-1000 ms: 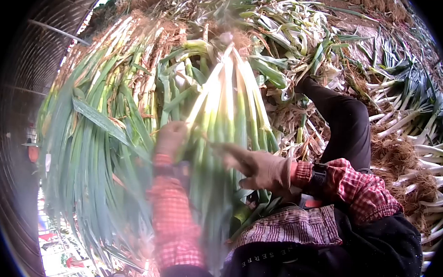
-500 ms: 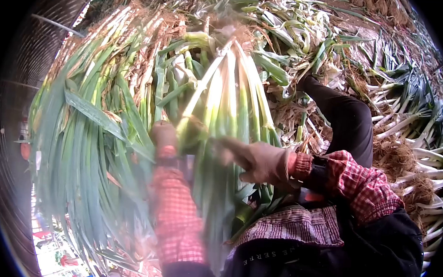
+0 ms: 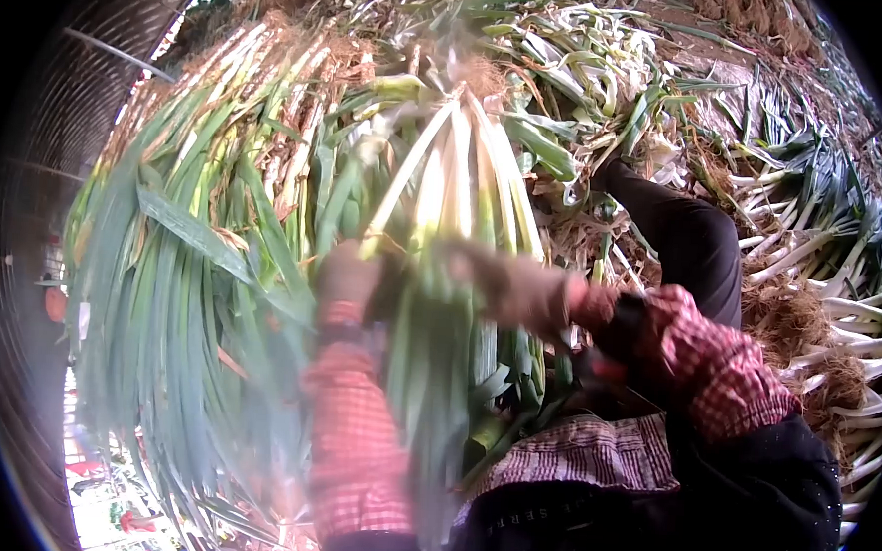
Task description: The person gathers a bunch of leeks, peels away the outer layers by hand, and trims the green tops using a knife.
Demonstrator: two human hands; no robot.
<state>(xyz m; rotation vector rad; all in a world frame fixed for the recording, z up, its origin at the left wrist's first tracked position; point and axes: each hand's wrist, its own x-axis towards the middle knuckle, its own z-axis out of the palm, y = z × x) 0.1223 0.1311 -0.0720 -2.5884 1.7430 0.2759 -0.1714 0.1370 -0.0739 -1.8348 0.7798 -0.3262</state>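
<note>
A bunch of leeks (image 3: 458,177) lies fanned out before me, root ends pointing away and green leaves toward my lap. My gloved left hand (image 3: 349,279) is at the left edge of this bunch, around the height where white turns to green; its fingers are smeared by motion and partly hidden. Across the bunch from the right reaches my gloved right hand (image 3: 515,287), also blurred, with its fingertips over or against the leaves. Whether either hand grips a stalk cannot be made out.
A large heap of untrimmed leeks (image 3: 191,292) spreads on the left. Peeled leaf scraps (image 3: 591,69) lie at the back. Cleaned leeks (image 3: 856,342) with roots are piled at the far right, beyond my bent leg (image 3: 688,224). A ribbed wall (image 3: 33,254) curves along the left.
My left hand has shifted slightly right, toward the bunch. My right hand has moved slightly and is more blurred. The fanned leeks stay in about the same place.
</note>
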